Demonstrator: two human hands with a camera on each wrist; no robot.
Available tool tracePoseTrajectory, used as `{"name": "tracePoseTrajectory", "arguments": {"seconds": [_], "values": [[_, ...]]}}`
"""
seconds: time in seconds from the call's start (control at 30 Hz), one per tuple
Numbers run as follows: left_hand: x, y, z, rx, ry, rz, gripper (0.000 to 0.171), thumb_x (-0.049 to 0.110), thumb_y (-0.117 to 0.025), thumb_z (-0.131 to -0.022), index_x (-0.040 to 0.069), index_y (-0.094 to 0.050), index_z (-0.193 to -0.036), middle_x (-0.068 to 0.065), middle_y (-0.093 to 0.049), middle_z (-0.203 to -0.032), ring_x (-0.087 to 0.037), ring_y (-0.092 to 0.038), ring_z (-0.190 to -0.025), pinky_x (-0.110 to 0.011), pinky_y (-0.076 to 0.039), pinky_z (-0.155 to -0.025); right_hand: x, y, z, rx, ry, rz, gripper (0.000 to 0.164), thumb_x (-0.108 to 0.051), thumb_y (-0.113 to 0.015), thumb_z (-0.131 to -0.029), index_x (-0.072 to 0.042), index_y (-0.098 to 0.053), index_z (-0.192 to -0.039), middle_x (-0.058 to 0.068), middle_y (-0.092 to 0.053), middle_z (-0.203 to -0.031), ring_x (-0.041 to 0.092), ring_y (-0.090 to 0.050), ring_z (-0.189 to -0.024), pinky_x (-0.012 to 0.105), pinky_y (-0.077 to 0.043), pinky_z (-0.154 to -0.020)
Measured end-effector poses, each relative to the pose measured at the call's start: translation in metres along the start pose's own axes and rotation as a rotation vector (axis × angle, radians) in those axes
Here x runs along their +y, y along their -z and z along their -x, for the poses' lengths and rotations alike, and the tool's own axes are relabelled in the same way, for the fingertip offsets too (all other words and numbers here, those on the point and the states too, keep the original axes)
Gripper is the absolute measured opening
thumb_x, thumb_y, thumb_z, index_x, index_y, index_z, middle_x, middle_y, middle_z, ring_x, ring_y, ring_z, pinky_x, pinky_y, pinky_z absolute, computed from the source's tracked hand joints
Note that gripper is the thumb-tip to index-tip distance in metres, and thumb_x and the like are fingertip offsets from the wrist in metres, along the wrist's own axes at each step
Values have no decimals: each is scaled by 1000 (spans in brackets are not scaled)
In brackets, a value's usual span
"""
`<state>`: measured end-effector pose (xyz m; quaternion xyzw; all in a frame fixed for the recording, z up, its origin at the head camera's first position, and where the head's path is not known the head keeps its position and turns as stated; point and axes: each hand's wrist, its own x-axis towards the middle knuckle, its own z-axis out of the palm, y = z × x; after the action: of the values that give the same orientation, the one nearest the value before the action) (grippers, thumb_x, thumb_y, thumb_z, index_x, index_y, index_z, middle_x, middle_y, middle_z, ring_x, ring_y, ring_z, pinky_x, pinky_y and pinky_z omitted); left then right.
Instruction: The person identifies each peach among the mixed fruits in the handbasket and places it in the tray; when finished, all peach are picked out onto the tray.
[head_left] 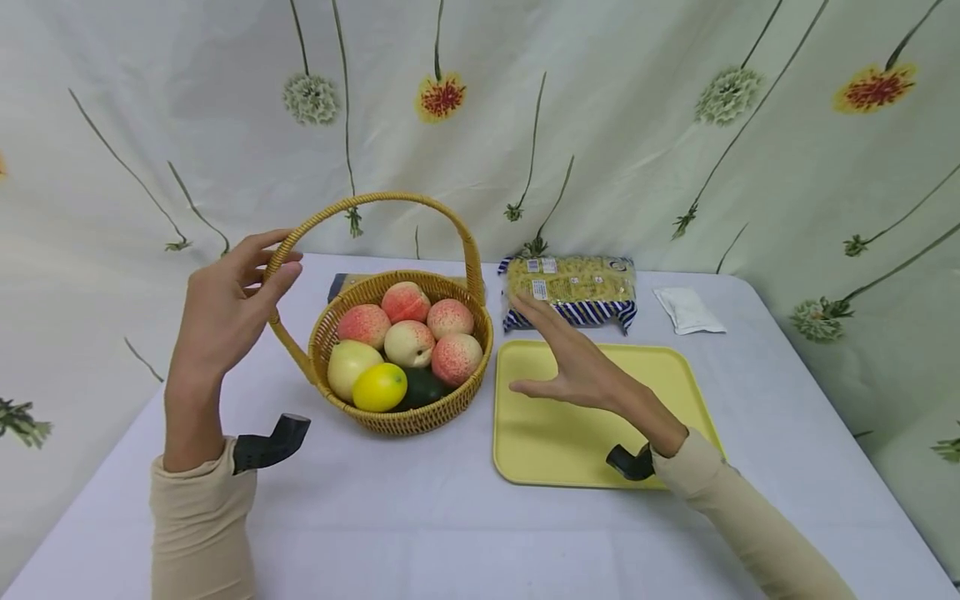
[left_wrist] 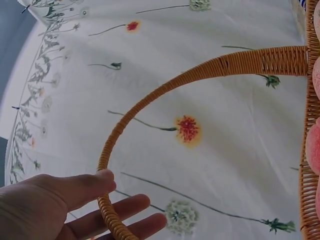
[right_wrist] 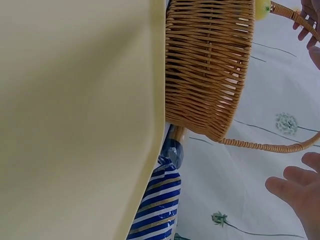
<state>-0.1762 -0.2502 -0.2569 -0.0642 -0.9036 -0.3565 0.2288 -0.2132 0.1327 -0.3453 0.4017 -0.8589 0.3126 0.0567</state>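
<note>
A wicker basket [head_left: 408,425] with a tall arched handle [head_left: 390,197] stands left of centre. It holds several pinkish peaches [head_left: 406,302], a pale pear [head_left: 349,368], a yellow lemon [head_left: 380,387] and a dark green fruit [head_left: 422,388], partly covered. My left hand [head_left: 219,312] grips the left side of the handle, thumb in front and fingers behind, as the left wrist view shows at the handle [left_wrist: 145,100]. Over the yellow tray [head_left: 540,446], my right hand [head_left: 573,367] hovers with fingers spread, holding nothing, right of the basket. Its fingers [right_wrist: 292,187] are apart from the handle.
Behind the tray lies a clear bag of pasta [head_left: 573,287] with blue and white stripes. A small white packet [head_left: 688,311] is to its right. Something flat and greyish [head_left: 343,286] is partly hidden behind the basket. A floral cloth [head_left: 600,150] hangs behind the table.
</note>
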Motion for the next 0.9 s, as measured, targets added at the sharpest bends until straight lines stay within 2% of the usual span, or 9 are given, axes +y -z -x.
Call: {"name": "tracePoseTrajectory", "arguments": {"seconds": [0.07,0.13,0.17,0.37,0.6,0.9], "values": [[-1,-1,0,29,-7,11,44,28,-59,-95,18,-53,-138,-17,-66,-115,-5,-66,-93,-15,-51,-76,1,-1,-3,-7,2,-11,98,-39,-76,-81,-26,-12,-155,-3,-10,-161,23,-13,-147,58,-27,-109],[-3,-3,-1,54,-14,25,42,24,-59,-95,17,-55,-136,-17,-68,-112,11,-59,-83,-3,-43,-69,1,-2,-7,-14,6,-18,97,-39,-75,-82,-25,-13,-155,-3,-10,-161,24,-15,-147,58,-28,-108],[-3,-4,-1,63,-15,30,41,23,-59,-95,17,-56,-136,-17,-68,-111,16,-55,-80,-3,-42,-68,2,-3,-9,-17,8,-20,96,-39,-75,-82,-25,-13,-155,-2,-11,-161,24,-15,-147,58,-28,-108],[-6,-7,-1,94,11,45,41,22,-60,-94,18,-57,-135,-17,-69,-109,14,-56,-79,-4,-43,-69,5,-10,-20,-45,14,-46,93,-32,-76,-83,-22,-17,-154,1,-14,-160,23,-13,-147,59,-26,-109],[-5,-10,-1,114,31,41,40,21,-60,-94,19,-58,-134,-15,-69,-108,13,-57,-80,-5,-43,-72,5,-16,-32,-61,27,-53,90,-28,-77,-82,-15,-23,-153,7,-20,-158,25,-17,-146,57,-27,-109],[-6,-12,0,122,54,36,40,22,-59,-95,21,-57,-135,-15,-69,-107,14,-55,-79,-6,-43,-75,4,-24,-46,-117,-1,-79,85,-28,-75,-84,-17,-26,-152,7,-27,-156,24,-22,-144,52,-26,-112]]}}
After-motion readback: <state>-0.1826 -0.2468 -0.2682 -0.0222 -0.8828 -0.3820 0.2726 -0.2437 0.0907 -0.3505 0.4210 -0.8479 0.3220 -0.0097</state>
